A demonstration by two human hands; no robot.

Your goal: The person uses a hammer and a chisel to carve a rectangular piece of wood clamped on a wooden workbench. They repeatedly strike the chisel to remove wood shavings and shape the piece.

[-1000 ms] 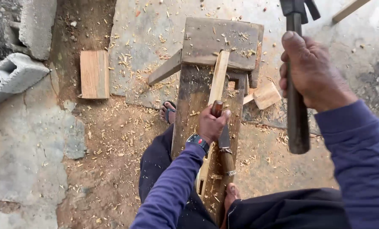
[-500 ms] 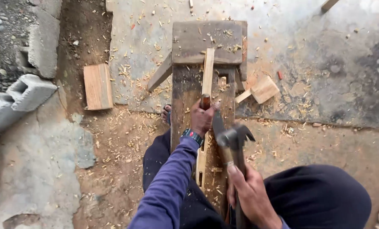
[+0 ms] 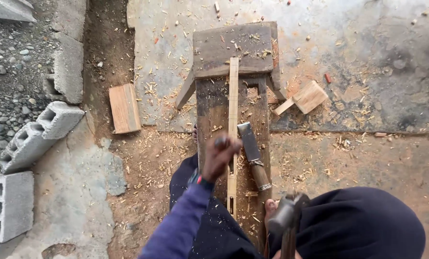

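Left hand (image 3: pixel 219 157) gripped a chisel handle on the slat (image 3: pixel 233 103); right hand, below frame at 6 o'clock, grip unclear, held blurred hammer (image 3: pixel 287 216). A mishit could strike knuckles.

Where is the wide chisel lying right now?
In the head view the wide chisel lies on the wooden bench, just right of the long wooden strip and beside the left hand.

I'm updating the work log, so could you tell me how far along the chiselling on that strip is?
Done: shavings cover the ground, and the wooden strip lying on the bench shows notches cut along it. In hand: the left hand grips a chisel against the strip, while the hammer is blurred low at the right. Left: a second, wide chisel lies unused beside it.
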